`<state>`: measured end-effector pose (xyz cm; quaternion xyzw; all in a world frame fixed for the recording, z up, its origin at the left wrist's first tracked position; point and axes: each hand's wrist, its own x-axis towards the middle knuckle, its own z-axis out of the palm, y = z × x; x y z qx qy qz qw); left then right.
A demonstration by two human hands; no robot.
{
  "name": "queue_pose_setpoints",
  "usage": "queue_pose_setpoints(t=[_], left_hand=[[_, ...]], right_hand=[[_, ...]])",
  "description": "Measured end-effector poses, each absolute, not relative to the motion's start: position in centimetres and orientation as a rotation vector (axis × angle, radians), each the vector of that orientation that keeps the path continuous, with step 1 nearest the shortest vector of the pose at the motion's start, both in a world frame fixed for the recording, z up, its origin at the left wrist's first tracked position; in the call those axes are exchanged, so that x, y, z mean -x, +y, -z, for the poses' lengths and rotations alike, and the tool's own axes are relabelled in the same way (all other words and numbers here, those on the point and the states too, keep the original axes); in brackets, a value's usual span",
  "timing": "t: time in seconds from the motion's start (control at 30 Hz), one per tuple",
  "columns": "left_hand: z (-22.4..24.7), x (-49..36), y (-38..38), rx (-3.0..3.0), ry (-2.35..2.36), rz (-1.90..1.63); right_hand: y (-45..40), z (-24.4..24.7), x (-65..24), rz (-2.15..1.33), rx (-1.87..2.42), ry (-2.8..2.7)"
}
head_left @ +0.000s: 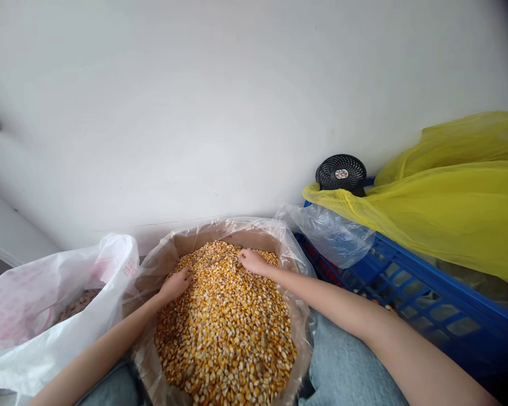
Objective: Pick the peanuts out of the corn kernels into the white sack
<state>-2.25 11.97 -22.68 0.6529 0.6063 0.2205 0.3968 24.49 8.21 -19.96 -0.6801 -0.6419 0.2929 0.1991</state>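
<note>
In the head view, the person's left hand [175, 285] is resting on a heap of dried yellow corn kernels [224, 327], its fingers curling loosely downward, and the right hand [254, 262] is reaching across the far side of the heap, its fingers drawn close together. Whether they are pinching any kernels, I cannot tell. The kernels are filling a brown cardboard box [224, 235] lined with a clear plastic bag [294, 259]. Beside it, a white plastic bag [46, 332] is holding something brown, partly hidden by its folds. A blue plastic crate [419, 287] is sitting at right, under a sheer yellow plastic sheet [449, 197], and its contents are hard to make out.
</note>
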Motion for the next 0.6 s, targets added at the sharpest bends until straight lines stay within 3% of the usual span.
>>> queue_pose_setpoints(t=[0.27,0.6], left_hand=[[23.3,2.4,12.4,-1.798,1.525,-0.526],[23.4,2.6,12.4,-1.781,1.574,-0.531]], right_hand=[[7.6,21.3,-24.6,-0.537,2.038,-2.225],[7.4,21.1,-24.8,-0.457,2.019,-2.359]])
